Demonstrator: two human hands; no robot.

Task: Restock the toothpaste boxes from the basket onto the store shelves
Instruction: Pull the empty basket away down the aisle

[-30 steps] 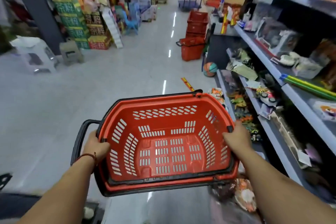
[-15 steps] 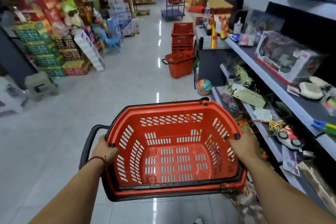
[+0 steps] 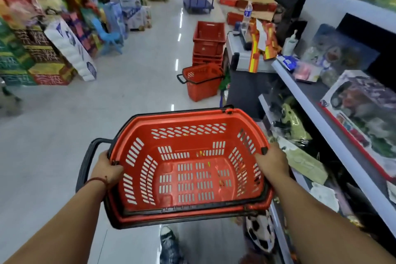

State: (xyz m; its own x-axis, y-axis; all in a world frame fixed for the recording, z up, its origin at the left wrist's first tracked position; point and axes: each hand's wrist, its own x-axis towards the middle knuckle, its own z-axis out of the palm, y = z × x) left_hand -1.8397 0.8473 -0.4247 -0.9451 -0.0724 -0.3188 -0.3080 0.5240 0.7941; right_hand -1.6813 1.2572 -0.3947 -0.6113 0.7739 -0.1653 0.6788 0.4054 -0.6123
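Red basket point(image 3: 192, 141) held out in front at waist level, over the aisle floor point(image 3: 64, 124), its slotted bottom in full view. Left hand point(image 3: 107, 167) grips the left rim, fingers curled over the edge; the black handle point(image 3: 85, 161) loops out past it. Right hand point(image 3: 272, 163) grips the right rim the same way. Red cord point(image 3: 96, 180) on the left wrist. One shoe point(image 3: 169, 242) shows below the basket.

Right side: shelves point(image 3: 310, 100) run along the aisle, just beside the basket's right edge and the right forearm. They carry toys, among them a large boxed toy point(image 3: 364, 109) on the upper tier. A black-and-white ball point(image 3: 260, 229) sits low, below the basket's near right corner.

Ahead: a single red floor basket point(image 3: 202, 82) stands in the aisle, close against the dark end of a desk point(image 3: 242, 60). Behind it a stack of red baskets point(image 3: 209, 43). A water bottle point(image 3: 247, 13) stands upright at the far end of the desk. Farther back, a blue trolley point(image 3: 199, 4) in mid-aisle.

Left side: stacked cartons point(image 3: 42, 60) and a blue chair point(image 3: 109, 36), well apart from the basket. Wide bare floor lies between them and the floor basket; the open room is left of centre, the right edge is tight against the shelves.
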